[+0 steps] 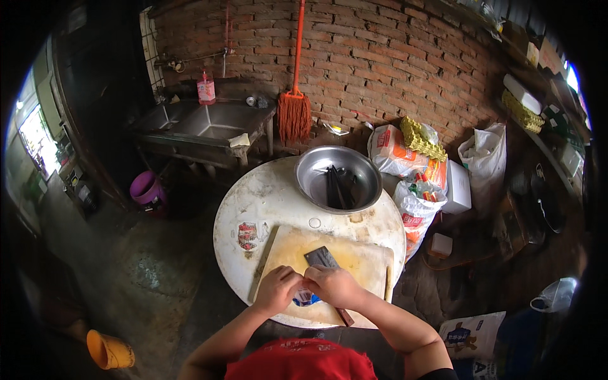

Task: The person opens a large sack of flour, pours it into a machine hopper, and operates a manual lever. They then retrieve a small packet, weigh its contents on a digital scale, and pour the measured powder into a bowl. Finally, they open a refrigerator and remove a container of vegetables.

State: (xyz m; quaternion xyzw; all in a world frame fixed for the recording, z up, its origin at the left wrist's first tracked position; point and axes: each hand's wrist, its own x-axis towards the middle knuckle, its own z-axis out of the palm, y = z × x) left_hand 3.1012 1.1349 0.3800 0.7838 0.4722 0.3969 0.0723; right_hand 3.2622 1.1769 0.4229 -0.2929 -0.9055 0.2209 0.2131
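My left hand (280, 290) and my right hand (335, 286) meet above a worn cutting board (285, 242), with the fingertips of both closed on the upper part of a small blue and white packet (305, 298). The packet's top is hidden behind my fingers. A cleaver (322, 257) lies on the board; its dark blade shows beyond my right hand, its wooden handle (345, 317) shows below, and the hand hides the part between. Farther back on the round white table (232, 209) stands a steel basin (304, 178) with long black objects in it.
Beyond the table are a metal double sink (213, 118), a soap bottle (206, 90) and a red mop (295, 114) against a brick wall. Filled sacks (394, 147), an egg tray (418, 137) and a white box (458, 187) stand to the right. Purple (146, 187) and yellow (111, 351) buckets stand left.
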